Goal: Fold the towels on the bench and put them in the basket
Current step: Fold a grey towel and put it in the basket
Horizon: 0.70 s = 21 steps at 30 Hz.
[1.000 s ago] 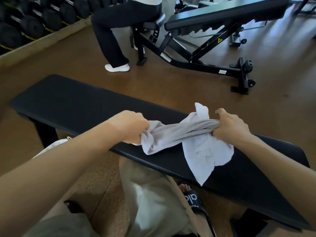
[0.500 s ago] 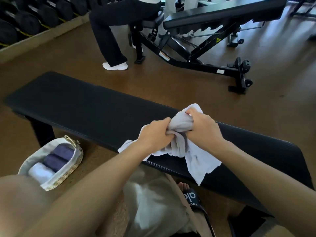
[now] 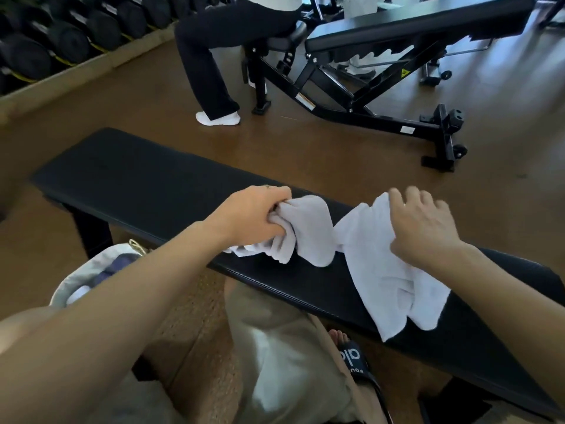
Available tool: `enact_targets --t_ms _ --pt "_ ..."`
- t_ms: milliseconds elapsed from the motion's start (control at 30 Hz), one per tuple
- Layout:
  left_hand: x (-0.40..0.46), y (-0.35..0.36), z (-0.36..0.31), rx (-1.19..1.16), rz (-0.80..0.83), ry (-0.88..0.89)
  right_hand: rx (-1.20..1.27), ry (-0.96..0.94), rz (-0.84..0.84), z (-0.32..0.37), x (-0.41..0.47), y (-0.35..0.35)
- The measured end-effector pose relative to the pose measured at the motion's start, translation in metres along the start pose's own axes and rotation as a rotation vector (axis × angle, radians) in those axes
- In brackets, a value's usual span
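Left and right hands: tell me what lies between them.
In the head view, only the white towel on the black bench spans from left hand to right hand.

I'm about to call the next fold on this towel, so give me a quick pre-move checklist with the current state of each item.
1. Left hand grips the towel: ok, fingers curled round a bunched end.
2. Right hand holding the towel: not ok, fingers spread and lying on it.
3. Towel flat for folding: not ok, twisted in the middle, crumpled at the left end.
4. Towel fully on the bench: not ok, one end hangs over the near edge.
5. Basket within reach: ok, on the floor by the left forearm.
6. Room in the basket: cannot tell, the arm hides most of it.
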<state>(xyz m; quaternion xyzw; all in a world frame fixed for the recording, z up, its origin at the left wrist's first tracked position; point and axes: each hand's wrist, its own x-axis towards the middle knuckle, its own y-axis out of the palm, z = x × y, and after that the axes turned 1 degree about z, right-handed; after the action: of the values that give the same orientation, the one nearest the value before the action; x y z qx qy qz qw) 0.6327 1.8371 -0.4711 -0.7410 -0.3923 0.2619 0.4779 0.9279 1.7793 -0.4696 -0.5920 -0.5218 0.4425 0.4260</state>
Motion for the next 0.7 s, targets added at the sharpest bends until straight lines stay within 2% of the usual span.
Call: enact_targets --t_ms 67,133,167,233,333,400,467,567,667,700 --pt "0.0 0.004 -0.003 0.112 0.054 0.077 0.262 -0.269 -0.186 0.033 0.003 -0.015" --pt "-0.001 0.007 0.0 0.172 0.021 0.162 0.558 -0.491 -0.154 0.07 0.001 -0.026" --pt "-0.001 0.007 0.003 0.193 -0.005 0.187 0.657 -0.534 -0.095 0.088 0.001 -0.025" --pt "-0.001 0.002 0.011 0.227 -0.026 0.175 0.791 -0.503 0.05 0.113 0.003 -0.021" --pt "-0.005 -0.007 0.03 0.17 -0.03 0.092 1.016 -0.358 0.216 0.133 0.012 -0.017" --pt "-0.007 -0.012 0.041 0.138 -0.069 0.071 1.098 -0.268 0.241 0.139 0.021 -0.017" --pt "-0.007 -0.02 0.048 0.169 -0.08 0.044 1.14 -0.201 0.195 0.14 0.034 -0.017" --pt "-0.008 -0.036 0.061 0.357 -0.12 0.006 1.078 -0.08 0.17 0.127 0.055 -0.017" --pt "-0.013 -0.048 0.076 0.41 -0.178 -0.06 0.453 -0.033 0.11 0.111 0.067 -0.011" --pt "-0.015 -0.049 0.08 0.364 -0.195 -0.083 0.387 -0.061 0.048 0.11 0.067 -0.009"
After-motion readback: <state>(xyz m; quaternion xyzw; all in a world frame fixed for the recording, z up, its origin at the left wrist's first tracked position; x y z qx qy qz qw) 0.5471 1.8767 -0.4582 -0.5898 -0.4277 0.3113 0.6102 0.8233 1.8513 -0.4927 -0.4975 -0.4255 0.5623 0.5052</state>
